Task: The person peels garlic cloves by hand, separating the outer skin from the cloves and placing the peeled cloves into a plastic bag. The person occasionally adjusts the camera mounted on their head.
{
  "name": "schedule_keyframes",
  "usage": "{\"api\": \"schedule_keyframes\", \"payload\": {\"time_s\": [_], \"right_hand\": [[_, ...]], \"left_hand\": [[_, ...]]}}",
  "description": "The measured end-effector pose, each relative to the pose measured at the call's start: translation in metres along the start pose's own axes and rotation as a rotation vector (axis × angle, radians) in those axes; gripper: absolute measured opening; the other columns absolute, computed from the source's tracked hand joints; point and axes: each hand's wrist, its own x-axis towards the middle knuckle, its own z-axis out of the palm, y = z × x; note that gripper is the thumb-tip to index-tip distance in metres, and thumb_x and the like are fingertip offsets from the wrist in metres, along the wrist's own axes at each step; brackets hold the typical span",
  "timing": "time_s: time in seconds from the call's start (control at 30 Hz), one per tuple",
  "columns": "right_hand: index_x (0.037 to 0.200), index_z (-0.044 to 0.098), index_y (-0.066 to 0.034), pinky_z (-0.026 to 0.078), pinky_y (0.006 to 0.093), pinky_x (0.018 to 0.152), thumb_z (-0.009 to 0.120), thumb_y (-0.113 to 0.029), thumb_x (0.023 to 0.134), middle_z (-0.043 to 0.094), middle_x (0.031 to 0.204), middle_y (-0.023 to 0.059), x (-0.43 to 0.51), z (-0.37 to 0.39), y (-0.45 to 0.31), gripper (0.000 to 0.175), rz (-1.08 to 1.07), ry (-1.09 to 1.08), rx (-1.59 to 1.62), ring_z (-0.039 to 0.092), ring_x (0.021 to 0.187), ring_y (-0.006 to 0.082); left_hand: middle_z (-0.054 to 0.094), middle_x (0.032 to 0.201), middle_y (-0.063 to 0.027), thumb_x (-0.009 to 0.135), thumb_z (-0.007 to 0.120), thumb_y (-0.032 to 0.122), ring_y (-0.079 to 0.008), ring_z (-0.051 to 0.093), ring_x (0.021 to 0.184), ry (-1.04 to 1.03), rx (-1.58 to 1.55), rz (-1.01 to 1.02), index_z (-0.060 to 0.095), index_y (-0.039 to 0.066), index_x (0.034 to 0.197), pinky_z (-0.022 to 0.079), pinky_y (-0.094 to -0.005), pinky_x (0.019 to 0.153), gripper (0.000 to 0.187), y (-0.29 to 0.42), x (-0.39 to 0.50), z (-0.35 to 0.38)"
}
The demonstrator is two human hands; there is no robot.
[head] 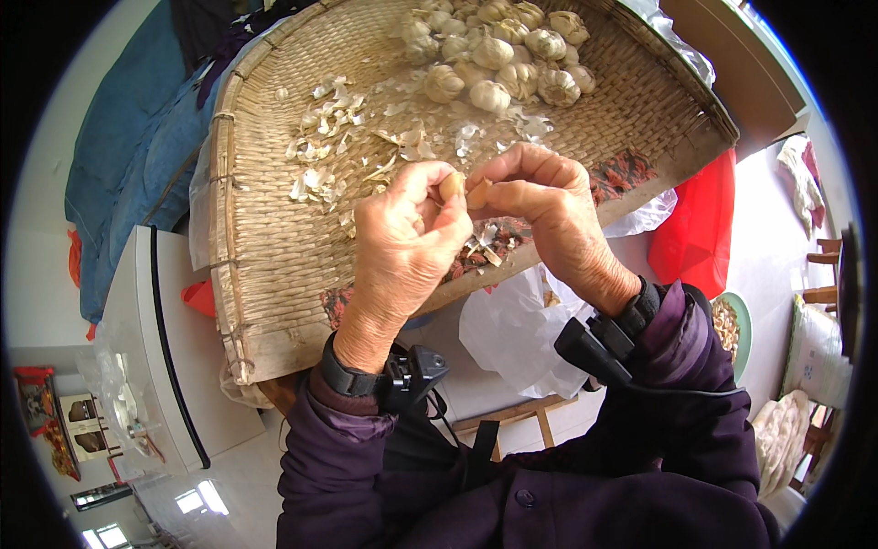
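Observation:
My left hand (415, 237) pinches a garlic clove (452, 186) between thumb and forefinger. Close beside it, my right hand (545, 202) grips a small piece of garlic (479, 194) with its fingertips; whether this is a clove or a bit of skin is hard to tell. Both hands hover over the near edge of a woven winnowing basket (274, 254). Whole garlic bulbs (490, 68) are heaped at the basket's far side. Papery garlic skins (333, 113) lie scattered on the weave, mostly left of and beyond my hands.
Below the basket's front edge hangs a white plastic bag (521, 333). At right are a red bag (696, 219) and a green basin (744, 322) holding many small pale pieces. A white cabinet (171, 343) stands at left, near blue cloth (130, 178). Wrist straps carry small devices (418, 370).

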Motion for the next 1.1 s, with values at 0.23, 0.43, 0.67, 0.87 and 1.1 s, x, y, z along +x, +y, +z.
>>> {"api": "schedule_keyframes", "payload": {"time_s": [0.23, 0.43, 0.67, 0.87, 1.1], "right_hand": [[0.094, 0.059, 0.0019, 0.054, 0.0369, 0.085, 0.056, -0.004, 0.083, 0.066, 0.095, 0.0148, 0.006, -0.006, 0.005, 0.013, -0.006, -0.033, 0.299, 0.067, 0.087, 0.0233], [0.095, 0.059, 0.0039, 0.055, 0.0387, 0.085, 0.054, -0.004, 0.084, 0.064, 0.100, 0.0158, 0.006, -0.012, 0.005, 0.014, -0.007, -0.062, 0.334, 0.067, 0.088, 0.0259], [0.096, 0.058, 0.0051, 0.056, 0.0344, 0.085, 0.053, -0.004, 0.085, 0.063, 0.098, 0.0128, 0.013, -0.017, 0.011, 0.015, -0.032, 0.012, 0.371, 0.067, 0.085, 0.0225], [0.096, 0.058, 0.0057, 0.056, 0.0333, 0.079, 0.053, -0.003, 0.085, 0.061, 0.093, 0.0116, 0.015, -0.030, 0.011, 0.015, 0.090, 0.082, 0.179, 0.066, 0.081, 0.0220], [0.096, 0.061, 0.0042, 0.055, 0.0280, 0.072, 0.057, -0.007, 0.086, 0.063, 0.087, 0.0083, 0.023, -0.037, 0.020, 0.015, 0.006, 0.137, -0.262, 0.064, 0.077, 0.0167]], "left_hand": [[0.064, 0.083, -0.0038, 0.088, 0.062, 0.006, -0.0001, 0.039, 0.050, 0.109, -0.246, -0.203, 0.061, -0.008, 0.108, 0.029, -0.0171, 0.043, 0.025, 0.008, 0.008, -0.012], [0.064, 0.079, -0.0068, 0.087, 0.057, 0.007, -0.0025, 0.035, 0.044, 0.113, -0.453, -0.242, 0.060, -0.007, 0.103, 0.029, -0.0198, 0.042, 0.022, 0.004, 0.012, -0.018], [0.067, 0.084, -0.0169, 0.086, 0.053, 0.007, -0.0046, 0.034, 0.042, 0.080, -0.608, -0.357, 0.058, -0.004, 0.100, 0.029, -0.0203, 0.041, 0.019, -0.003, 0.019, -0.027], [0.063, 0.078, -0.0108, 0.085, 0.054, 0.007, -0.0044, 0.038, 0.043, 0.056, -0.470, -0.408, 0.059, -0.004, 0.096, 0.026, -0.0210, 0.038, 0.016, -0.018, 0.019, -0.023], [0.064, 0.068, -0.0185, 0.080, 0.054, 0.011, -0.0324, 0.064, 0.063, 0.128, 0.714, -0.164, 0.061, -0.004, 0.080, 0.050, -0.0413, 0.060, 0.017, -0.054, 0.020, 0.003]]}}
